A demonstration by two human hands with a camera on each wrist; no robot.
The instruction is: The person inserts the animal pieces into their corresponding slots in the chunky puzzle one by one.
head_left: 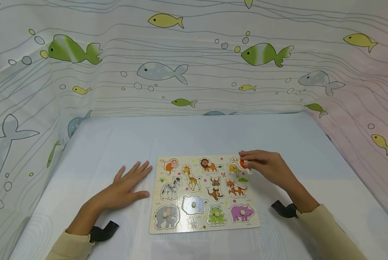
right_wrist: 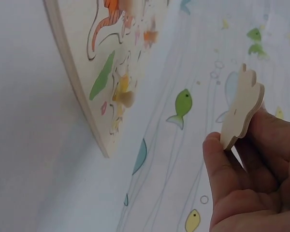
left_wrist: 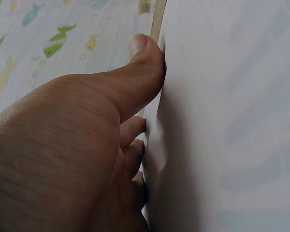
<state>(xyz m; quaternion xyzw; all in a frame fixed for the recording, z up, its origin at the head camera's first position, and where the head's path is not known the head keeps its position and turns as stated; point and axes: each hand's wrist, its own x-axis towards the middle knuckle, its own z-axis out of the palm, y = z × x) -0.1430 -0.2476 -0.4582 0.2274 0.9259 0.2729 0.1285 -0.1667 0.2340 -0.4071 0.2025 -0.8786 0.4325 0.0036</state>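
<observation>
My right hand (head_left: 268, 166) pinches a wooden puzzle piece (head_left: 242, 165) with orange on its face, over the upper right corner of a peg puzzle board (head_left: 190, 228). The right wrist view shows the plain wooden back of this piece (right_wrist: 240, 111), tilted up and apart from the board. Fingers spread, my left hand (head_left: 125, 189) rests on the table beside the board's left edge and holds nothing. In the left wrist view its thumb (left_wrist: 140, 67) is close to that edge; I cannot tell if they touch.
Animal pieces with knobs lie in the board, among them a zebra (head_left: 170, 188), a frog (head_left: 216, 215) and a purple hippo (head_left: 242, 213). The white table (head_left: 122, 141) reaches back to a fish-patterned curtain (head_left: 210, 47). Black straps with cameras (head_left: 104, 231) sit at both wrists.
</observation>
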